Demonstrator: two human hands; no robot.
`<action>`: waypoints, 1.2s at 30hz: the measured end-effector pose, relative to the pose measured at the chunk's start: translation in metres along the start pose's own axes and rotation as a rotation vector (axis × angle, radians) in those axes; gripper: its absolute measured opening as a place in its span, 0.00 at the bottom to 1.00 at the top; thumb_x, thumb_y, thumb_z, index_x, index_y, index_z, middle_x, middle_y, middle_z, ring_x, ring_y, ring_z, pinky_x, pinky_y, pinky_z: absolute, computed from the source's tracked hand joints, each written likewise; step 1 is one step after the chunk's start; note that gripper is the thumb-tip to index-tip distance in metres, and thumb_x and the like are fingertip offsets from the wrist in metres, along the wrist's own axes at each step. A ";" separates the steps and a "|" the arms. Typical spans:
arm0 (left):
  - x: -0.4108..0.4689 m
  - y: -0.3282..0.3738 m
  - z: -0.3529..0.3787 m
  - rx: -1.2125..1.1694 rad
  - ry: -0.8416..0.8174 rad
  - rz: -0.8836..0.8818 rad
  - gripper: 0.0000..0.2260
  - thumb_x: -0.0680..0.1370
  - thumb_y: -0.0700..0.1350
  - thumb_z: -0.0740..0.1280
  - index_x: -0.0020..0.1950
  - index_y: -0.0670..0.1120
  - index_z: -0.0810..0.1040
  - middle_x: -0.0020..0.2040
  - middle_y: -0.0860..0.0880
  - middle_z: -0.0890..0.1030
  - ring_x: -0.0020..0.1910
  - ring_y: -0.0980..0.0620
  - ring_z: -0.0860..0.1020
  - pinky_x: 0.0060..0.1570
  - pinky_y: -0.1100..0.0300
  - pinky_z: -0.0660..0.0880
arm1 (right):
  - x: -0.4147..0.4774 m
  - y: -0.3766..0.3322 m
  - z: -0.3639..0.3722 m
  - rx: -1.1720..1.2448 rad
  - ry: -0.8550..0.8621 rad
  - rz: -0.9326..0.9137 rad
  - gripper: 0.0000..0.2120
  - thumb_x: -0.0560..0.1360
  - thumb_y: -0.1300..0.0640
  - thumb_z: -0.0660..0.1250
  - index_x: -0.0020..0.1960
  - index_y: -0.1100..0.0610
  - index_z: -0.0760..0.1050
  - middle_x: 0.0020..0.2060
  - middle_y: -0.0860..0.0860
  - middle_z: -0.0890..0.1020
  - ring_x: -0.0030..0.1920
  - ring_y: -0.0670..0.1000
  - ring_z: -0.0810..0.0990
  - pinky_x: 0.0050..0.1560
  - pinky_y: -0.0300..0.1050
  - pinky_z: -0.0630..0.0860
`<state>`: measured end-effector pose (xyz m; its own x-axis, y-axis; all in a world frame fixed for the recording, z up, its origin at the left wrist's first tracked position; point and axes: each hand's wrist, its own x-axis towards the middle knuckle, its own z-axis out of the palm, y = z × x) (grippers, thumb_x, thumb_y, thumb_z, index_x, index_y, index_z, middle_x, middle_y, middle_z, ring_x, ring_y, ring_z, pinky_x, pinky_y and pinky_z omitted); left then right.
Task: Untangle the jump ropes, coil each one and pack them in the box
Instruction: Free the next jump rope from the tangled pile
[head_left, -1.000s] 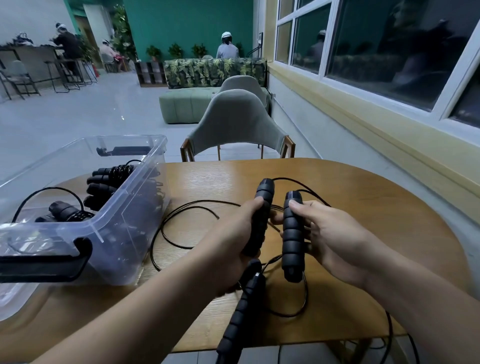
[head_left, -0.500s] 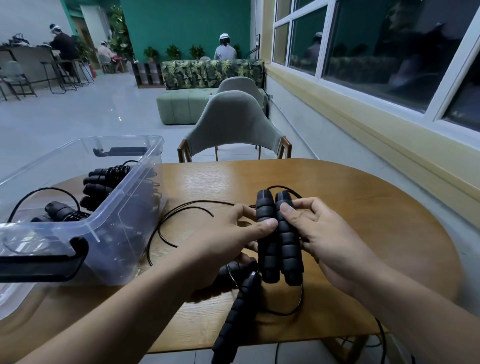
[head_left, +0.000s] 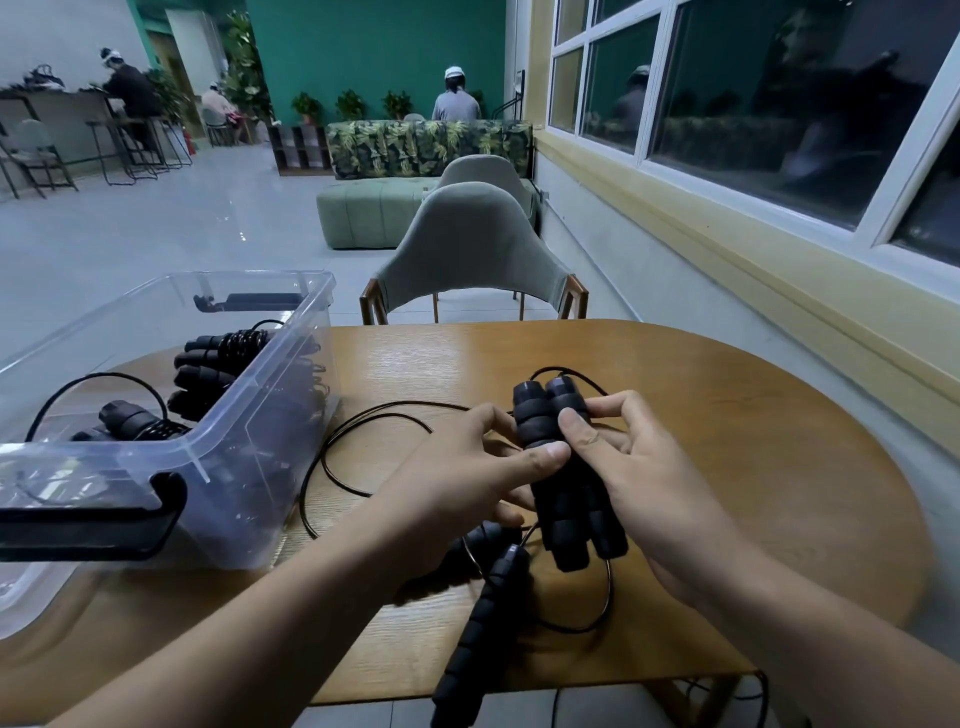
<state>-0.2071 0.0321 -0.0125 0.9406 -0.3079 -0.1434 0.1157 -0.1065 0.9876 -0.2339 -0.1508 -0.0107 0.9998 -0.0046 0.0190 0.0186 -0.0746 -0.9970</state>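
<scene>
At the left of the frame, in the clear box (head_left: 249, 374), several coiled ropes (head_left: 218, 358) already packed, with one cord loop arching up inside: likely to catch on a new bundle and to pull the neat coils open. Just right of the box, on the table (head_left: 727, 415), a slack cord (head_left: 332, 457) lying in wide loops toward the hands: easy to kink or to knot up if wound fast without feeding it straight. At lower centre, a second rope handle (head_left: 478, 639) reaching past the near table edge: able, probably, to slide off and drag its cord through those loops, or to get wound in by mistake. Not possible to tell here about full separation of the two ropes.

Then the hands. Left of centre, the left hand (head_left: 457, 467): half closed, pressing with the thumb across the front of the pair of handles (head_left: 566, 509), bending the fingers behind, mostly hidden. At centre, over the table, that pair: touching side by side, tilted with the cord ends up and away. Right of centre, the right hand (head_left: 660, 499): wrapped narrowly round the same pair from the other side, thumb on the front near the top, index finger reaching round the far side, no free gap to see. Danger of the handles sliding apart on relaxing either thumb before winding the cord round them.
</scene>
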 end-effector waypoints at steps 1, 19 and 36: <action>-0.001 0.001 0.001 -0.030 0.016 0.017 0.21 0.75 0.50 0.80 0.59 0.42 0.76 0.47 0.41 0.86 0.40 0.48 0.85 0.40 0.55 0.80 | -0.001 -0.001 0.001 -0.018 -0.025 -0.006 0.13 0.84 0.44 0.66 0.64 0.47 0.74 0.50 0.48 0.89 0.50 0.52 0.89 0.51 0.58 0.86; -0.012 0.013 0.001 -0.283 -0.016 0.067 0.23 0.72 0.38 0.81 0.65 0.40 0.79 0.59 0.37 0.85 0.55 0.38 0.87 0.53 0.46 0.84 | -0.005 -0.014 -0.012 -0.536 -0.230 -0.199 0.41 0.70 0.40 0.82 0.75 0.37 0.61 0.58 0.39 0.84 0.56 0.39 0.84 0.56 0.43 0.83; -0.015 0.038 -0.021 0.599 0.426 0.700 0.11 0.84 0.58 0.65 0.49 0.52 0.78 0.47 0.56 0.81 0.51 0.55 0.81 0.51 0.53 0.78 | -0.003 -0.054 -0.049 -0.645 -0.410 -0.123 0.22 0.75 0.58 0.78 0.63 0.37 0.82 0.46 0.43 0.87 0.43 0.44 0.84 0.39 0.35 0.76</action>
<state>-0.2106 0.0525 0.0285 0.7851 -0.1329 0.6050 -0.5738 -0.5239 0.6295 -0.2384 -0.1953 0.0466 0.9155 0.4013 -0.0275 0.2482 -0.6174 -0.7464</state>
